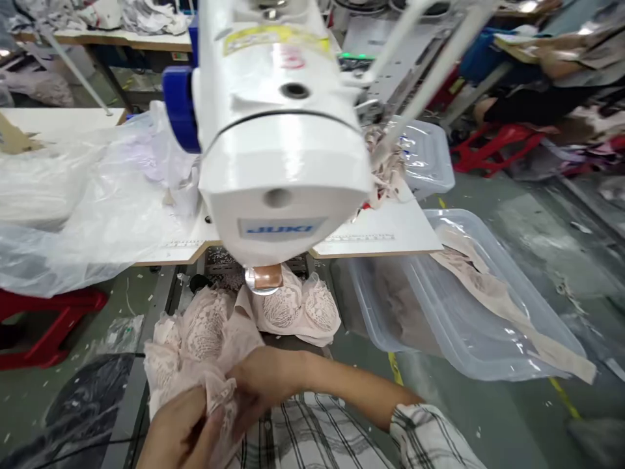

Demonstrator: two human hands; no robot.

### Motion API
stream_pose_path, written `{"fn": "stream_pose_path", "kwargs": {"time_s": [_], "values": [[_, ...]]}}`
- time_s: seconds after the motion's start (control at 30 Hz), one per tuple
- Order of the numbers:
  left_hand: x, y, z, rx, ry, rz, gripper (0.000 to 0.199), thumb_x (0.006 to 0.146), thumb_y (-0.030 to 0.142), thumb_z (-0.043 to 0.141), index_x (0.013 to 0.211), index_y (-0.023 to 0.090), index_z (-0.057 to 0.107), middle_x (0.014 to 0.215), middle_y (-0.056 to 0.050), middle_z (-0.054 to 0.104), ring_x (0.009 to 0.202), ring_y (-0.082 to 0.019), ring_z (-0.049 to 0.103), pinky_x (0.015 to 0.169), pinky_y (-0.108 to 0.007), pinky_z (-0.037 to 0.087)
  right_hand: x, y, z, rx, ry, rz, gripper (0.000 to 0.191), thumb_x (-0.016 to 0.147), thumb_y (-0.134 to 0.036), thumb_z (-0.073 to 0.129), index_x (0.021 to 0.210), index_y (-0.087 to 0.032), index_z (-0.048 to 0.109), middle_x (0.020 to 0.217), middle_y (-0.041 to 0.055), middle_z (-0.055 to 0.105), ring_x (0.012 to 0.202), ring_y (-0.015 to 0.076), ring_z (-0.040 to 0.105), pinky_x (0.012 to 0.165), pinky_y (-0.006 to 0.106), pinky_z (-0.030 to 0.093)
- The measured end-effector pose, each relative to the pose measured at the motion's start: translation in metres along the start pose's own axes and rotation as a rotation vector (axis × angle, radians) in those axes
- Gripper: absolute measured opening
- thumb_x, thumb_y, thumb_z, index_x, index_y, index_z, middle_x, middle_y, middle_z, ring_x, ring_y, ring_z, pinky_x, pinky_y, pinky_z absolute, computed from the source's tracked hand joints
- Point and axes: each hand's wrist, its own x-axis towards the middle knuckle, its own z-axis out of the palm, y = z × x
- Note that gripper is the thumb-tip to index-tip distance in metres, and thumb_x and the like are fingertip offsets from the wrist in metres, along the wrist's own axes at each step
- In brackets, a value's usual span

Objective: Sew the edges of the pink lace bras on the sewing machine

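Observation:
Pale pink lace fabric (202,329), with moulded cups, is gathered in front of the person's body, below the sewing machine. My left hand (180,426) pinches its lower edge between thumb and fingers. Close beside it on the right, my right hand (266,378) grips the same fabric, its fingertips partly hidden by folds. Another lace bra (293,303) lies beyond my right hand, under the head of the white sewing machine (286,176). The needle area is hidden behind the machine head.
Clear plastic bins (488,352) stand at the right, one with beige fabric strips (493,293) over its rim. Sheer plastic and pale material (97,195) cover the left tabletop. Red stools (53,326) stand at left and back right. A person's arm (561,65) shows at upper right.

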Motion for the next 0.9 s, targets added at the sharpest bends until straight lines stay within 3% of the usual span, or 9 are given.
{"fn": "stream_pose_path", "kwargs": {"time_s": [0.13, 0.2, 0.27, 0.33, 0.43, 0.53, 0.63, 0.73, 0.9], "values": [[0.048, -0.011, 0.003, -0.258, 0.164, -0.127, 0.031, 0.086, 0.047, 0.061, 0.106, 0.023, 0.06, 0.113, -0.008, 0.065, 0.107, -0.024, 0.06, 0.085, -0.03, 0.05, -0.025, -0.025, -0.018, 0.085, 0.119, -0.037, 0.039, 0.094, -0.053, 0.057, 0.078, -0.019, 0.066, 0.077, -0.0009, 0.071, 0.068, 0.0109, 0.062, 0.058, 0.021, 0.038], [0.07, -0.019, 0.014, -0.478, -0.065, -0.226, 0.041, 0.086, 0.053, 0.06, 0.111, 0.021, 0.059, 0.114, -0.011, 0.063, 0.108, -0.026, 0.058, 0.086, -0.033, 0.05, -0.051, -0.036, -0.027, 0.175, 0.246, -0.058, 0.042, 0.097, -0.055, 0.049, 0.082, -0.02, 0.068, 0.078, -0.0013, 0.07, 0.072, 0.0107, 0.062, 0.064, 0.02, 0.04], [0.086, -0.02, 0.024, -0.698, -0.321, -0.287, 0.039, 0.088, 0.057, 0.056, 0.093, 0.018, 0.06, 0.088, -0.006, 0.062, 0.084, -0.02, 0.058, 0.075, -0.03, 0.049, -0.077, -0.044, -0.035, 0.237, 0.311, -0.023, 0.045, 0.098, -0.057, 0.046, 0.081, -0.02, 0.067, 0.072, -0.0024, 0.066, 0.068, 0.0104, 0.059, 0.063, 0.019, 0.04], [0.095, -0.012, 0.031, -0.802, -0.388, -0.272, 0.043, 0.089, 0.058, 0.054, 0.076, 0.018, 0.053, 0.071, 0.0, 0.051, 0.068, -0.014, 0.048, 0.067, -0.026, 0.044, -0.102, -0.048, -0.042, 0.277, 0.304, 0.11, 0.048, 0.095, -0.059, 0.049, 0.074, -0.019, 0.064, 0.061, -0.0041, 0.056, 0.059, 0.0096, 0.052, 0.055, 0.02, 0.036], [0.107, 0.014, 0.033, -0.625, -0.388, -0.134, 0.047, 0.093, 0.055, 0.048, 0.065, 0.018, 0.041, 0.064, 0.003, 0.036, 0.062, -0.011, 0.036, 0.059, -0.023, 0.032, -0.133, -0.043, -0.05, 0.278, 0.204, 0.373, 0.042, 0.09, -0.056, 0.06, 0.072, -0.019, 0.062, 0.056, -0.0056, 0.048, 0.051, 0.0098, 0.044, 0.048, 0.021, 0.03], [0.116, 0.051, 0.032, -0.358, -0.453, 0.043, 0.046, 0.097, 0.049, 0.04, 0.063, 0.018, 0.036, 0.062, 0.004, 0.032, 0.059, -0.01, 0.033, 0.055, -0.023, 0.025, -0.146, -0.028, -0.056, 0.103, 0.336, 0.64, 0.039, 0.083, -0.059, 0.068, 0.095, -0.021, 0.068, 0.073, -0.0009, 0.062, 0.063, 0.0159, 0.056, 0.061, 0.025, 0.041], [0.124, 0.084, 0.031, -0.249, -0.554, 0.143, 0.042, 0.098, 0.042, 0.04, 0.064, 0.018, 0.039, 0.059, 0.005, 0.036, 0.055, -0.008, 0.033, 0.052, -0.023, 0.023, -0.134, -0.011, -0.058, 0.092, 0.509, 0.588, 0.059, 0.076, -0.068, 0.07, 0.113, -0.022, 0.065, 0.093, 0.0057, 0.067, 0.084, 0.0219, 0.061, 0.08, 0.032, 0.046], [0.133, 0.097, 0.022, -0.098, -0.417, 0.183, 0.044, 0.096, 0.039, 0.044, 0.058, 0.017, 0.038, 0.052, 0.005, 0.033, 0.049, -0.007, 0.03, 0.048, -0.023, 0.019, -0.108, 0.004, -0.061, 0.277, 0.527, 0.377, 0.046, 0.086, -0.065, 0.06, 0.086, -0.019, 0.066, 0.073, 0.0011, 0.061, 0.07, 0.0169, 0.057, 0.065, 0.026, 0.042], [0.153, 0.086, -0.017, 0.007, -0.014, 0.022, 0.05, 0.088, 0.051, 0.056, 0.053, 0.018, 0.042, 0.048, 0.004, 0.04, 0.047, -0.009, 0.035, 0.046, -0.022, 0.025, -0.078, 0.022, -0.08, 0.398, 0.82, 0.468, 0.051, 0.093, -0.058, 0.053, 0.062, -0.018, 0.049, 0.057, -0.0035, 0.044, 0.053, 0.0104, 0.041, 0.051, 0.024, 0.029]]}}
